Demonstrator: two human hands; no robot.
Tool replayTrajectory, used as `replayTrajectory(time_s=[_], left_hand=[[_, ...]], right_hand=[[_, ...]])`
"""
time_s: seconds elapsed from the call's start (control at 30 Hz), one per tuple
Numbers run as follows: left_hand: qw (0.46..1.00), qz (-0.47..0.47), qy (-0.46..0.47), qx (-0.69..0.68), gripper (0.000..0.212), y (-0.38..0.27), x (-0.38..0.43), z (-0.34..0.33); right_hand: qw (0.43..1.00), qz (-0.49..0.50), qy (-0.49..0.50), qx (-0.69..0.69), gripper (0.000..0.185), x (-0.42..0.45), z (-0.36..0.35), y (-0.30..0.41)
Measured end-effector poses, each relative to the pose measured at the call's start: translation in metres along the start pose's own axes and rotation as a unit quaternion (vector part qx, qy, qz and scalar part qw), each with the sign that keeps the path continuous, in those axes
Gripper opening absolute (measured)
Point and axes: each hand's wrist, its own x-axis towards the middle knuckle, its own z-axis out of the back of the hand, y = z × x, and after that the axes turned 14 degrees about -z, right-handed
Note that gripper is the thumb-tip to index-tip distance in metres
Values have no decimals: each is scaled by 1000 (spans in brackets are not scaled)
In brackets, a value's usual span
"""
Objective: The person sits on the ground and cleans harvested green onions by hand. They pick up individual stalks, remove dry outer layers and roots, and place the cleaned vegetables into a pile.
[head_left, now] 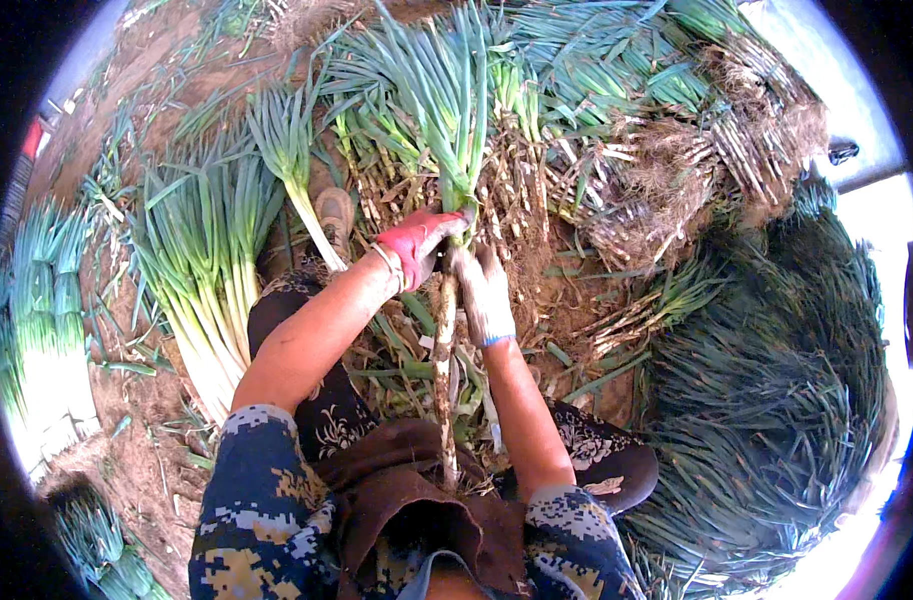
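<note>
A long green onion [444, 360] stands roughly upright before me, its leaves pointing away and its rooted end by my brown apron [396, 465]. Its lower stalk is covered in brown, soil-stained skin. My left hand [420, 244], in a red and grey glove, grips it where the leaves begin. Just below, my right hand [483, 289], in a whitish knit glove, closes on the same stalk; its fingertips are partly hidden. One pale-stemmed onion [312, 221] leans past my left forearm. Further left lies a heap of onions with clean white stems [208, 330].
Unpeeled, rooty onions [651, 172] are piled at the far side and far right. A large mass of green leaves [764, 390] fills the right. Tied bundles [51, 330] stand at the far left. Leaf scraps [404, 352] litter the soil between my legs.
</note>
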Motion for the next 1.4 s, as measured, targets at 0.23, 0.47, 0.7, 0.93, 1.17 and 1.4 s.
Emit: replayTrajectory(time_s=[0.23,0.47,0.7,0.93,1.17,1.4], left_hand=[[1000,-4,16,-1,37,-12,-2,-12],[998,7,-9,61,33,-8,8,-15],[996,-8,25,85,31,-13,0,-24],[993,47,72,-84,34,-20,-5,-22],[980,83,24,-181,45,-20,7,-19],[945,108,154,-269,74,-41,12,-24]], right_hand=[[991,-20,-2,133,29,5,-12,19],[943,-108,-51,311,20,19,-16,-16],[947,-116,-48,296,22,-17,-14,-25],[983,-168,58,-43,27,-91,42,-170],[708,-211,216,-639,29,-163,77,-150],[985,-71,80,-137,36,-65,53,-38]])
